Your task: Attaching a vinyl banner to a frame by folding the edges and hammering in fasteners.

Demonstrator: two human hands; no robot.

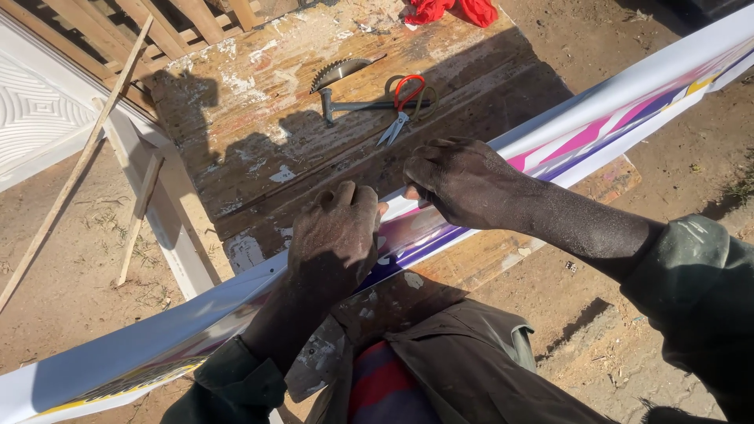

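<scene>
A worn wooden workbench, its planks streaked with white paint, stands on sandy ground. A long glossy printed banner strip in white, pink and purple lies diagonally across its near edge. Beyond the strip rest red-handled scissors, touching a metal hammer; just past the hammer's head lies a circular saw blade. A red cloth sits at the bench's far edge.

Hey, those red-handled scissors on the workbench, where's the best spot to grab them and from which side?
Take the scissors by the red loops, coming from the far side of the bench. The blades point back toward the person, and a hammer lies across under them.
</scene>
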